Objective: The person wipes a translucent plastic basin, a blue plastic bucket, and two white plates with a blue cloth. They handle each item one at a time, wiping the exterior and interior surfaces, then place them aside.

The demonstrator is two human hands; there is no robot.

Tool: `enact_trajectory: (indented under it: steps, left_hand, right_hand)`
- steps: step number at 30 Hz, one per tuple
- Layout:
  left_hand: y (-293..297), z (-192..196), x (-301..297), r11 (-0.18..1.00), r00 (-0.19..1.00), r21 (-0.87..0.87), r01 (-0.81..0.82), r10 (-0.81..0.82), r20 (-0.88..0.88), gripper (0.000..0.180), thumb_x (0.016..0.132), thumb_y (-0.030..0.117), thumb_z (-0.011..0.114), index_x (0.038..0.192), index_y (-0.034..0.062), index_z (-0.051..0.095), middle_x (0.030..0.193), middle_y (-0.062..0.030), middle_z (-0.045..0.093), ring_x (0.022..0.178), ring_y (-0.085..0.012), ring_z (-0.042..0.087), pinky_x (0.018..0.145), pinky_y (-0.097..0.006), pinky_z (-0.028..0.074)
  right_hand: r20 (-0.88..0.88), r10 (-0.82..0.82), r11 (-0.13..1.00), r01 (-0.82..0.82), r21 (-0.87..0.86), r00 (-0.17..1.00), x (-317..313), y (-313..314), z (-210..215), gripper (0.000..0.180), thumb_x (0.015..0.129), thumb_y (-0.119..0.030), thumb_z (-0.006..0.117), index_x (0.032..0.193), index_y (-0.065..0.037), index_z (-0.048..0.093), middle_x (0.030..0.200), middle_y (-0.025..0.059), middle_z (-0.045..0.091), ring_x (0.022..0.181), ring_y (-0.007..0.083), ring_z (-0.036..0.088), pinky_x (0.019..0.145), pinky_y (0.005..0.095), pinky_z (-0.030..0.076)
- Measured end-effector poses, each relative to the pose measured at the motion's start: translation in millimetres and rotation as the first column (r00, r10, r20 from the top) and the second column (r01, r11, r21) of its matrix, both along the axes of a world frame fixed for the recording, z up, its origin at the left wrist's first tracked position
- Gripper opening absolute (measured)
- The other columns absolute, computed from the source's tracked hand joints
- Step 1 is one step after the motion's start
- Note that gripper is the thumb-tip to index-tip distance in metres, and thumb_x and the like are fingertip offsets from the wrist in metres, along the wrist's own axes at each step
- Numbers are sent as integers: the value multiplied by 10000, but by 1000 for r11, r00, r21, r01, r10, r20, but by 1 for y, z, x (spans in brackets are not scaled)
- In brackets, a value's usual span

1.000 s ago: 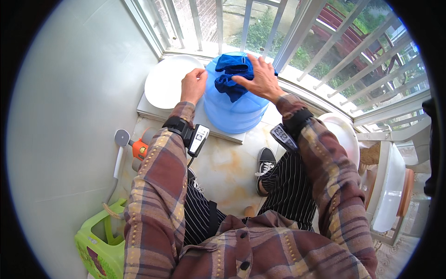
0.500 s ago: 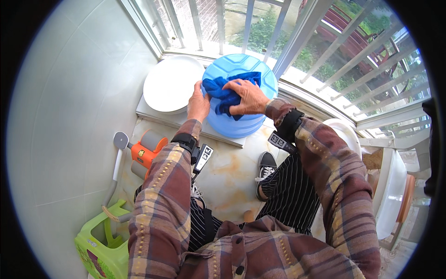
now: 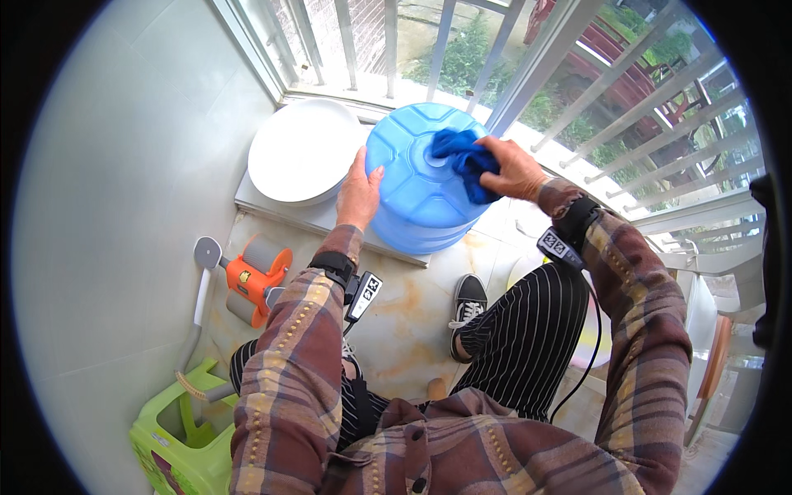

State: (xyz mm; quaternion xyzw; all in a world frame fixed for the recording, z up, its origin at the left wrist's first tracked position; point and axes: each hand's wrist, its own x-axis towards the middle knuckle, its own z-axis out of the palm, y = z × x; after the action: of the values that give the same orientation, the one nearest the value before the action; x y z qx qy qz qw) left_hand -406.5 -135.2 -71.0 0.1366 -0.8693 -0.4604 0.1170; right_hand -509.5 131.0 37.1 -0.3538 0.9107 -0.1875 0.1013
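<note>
A big light-blue water jug [image 3: 417, 190] stands upside down on a low stone step [image 3: 272, 206] by the window. My left hand [image 3: 359, 191] lies flat against the jug's left side, fingers apart. My right hand [image 3: 513, 167] grips a dark blue cloth [image 3: 462, 157] and presses it on the jug's upturned base, right of its centre.
A white round basin [image 3: 301, 148] sits on the step left of the jug. An orange and grey tool [image 3: 252, 276] lies on the floor by the left wall, with a green plastic stool [image 3: 177, 441] nearer me. White window bars [image 3: 528, 74] run behind the jug.
The cloth and my right hand have moved right across the jug's base. My left hand slid from the cloth's edge down to the jug's left side. The camera has moved closer.
</note>
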Motion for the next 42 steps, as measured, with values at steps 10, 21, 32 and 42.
enact_trajectory:
  steps: [10, 21, 32, 42]
  left_hand:
    - [4, 1, 4, 1000, 999, -29, -7, 6, -50, 547, 947, 300, 516, 1415, 58, 368, 1358, -211, 483, 1226, -371, 493, 996, -435, 416]
    - [1, 2, 2, 997, 1000, -72, -14, 15, 18, 532, 935, 297, 536, 1394, 65, 400, 1308, -217, 521, 1149, -394, 542, 941, -444, 452]
    - [24, 37, -7, 874, 909, -460, 153, -307, -282, 365, 842, 205, 670, 1168, 71, 580, 1081, -156, 621, 1002, -339, 572, 884, -409, 455]
    - [100, 35, -51, 612, 913, -693, 381, -366, 180, 563, 942, 445, 481, 1330, 41, 425, 858, -179, 675, 912, -333, 618, 1011, -448, 317]
  right_hand:
    - [-89, -370, 928, 365, -73, 925, -66, -65, -41, 563, 749, -397, 684, 1157, -49, 509, 1095, 224, 603, 1035, 433, 550, 836, 544, 456]
    - [-119, 97, 976, -118, -182, 988, 3, -110, -39, 430, 702, -274, 716, 925, 19, 495, 914, 243, 600, 898, 422, 589, 769, 468, 476]
    - [762, 397, 315, 703, -637, 512, 34, 59, 46, 493, 843, -345, 690, 1200, -28, 567, 1134, 116, 637, 1000, 244, 631, 927, 386, 508]
    - [627, 659, -180, 897, -404, 415, 46, 114, 5, 688, 867, -499, 610, 1356, -50, 429, 1331, 178, 514, 1243, 337, 482, 1110, 530, 304]
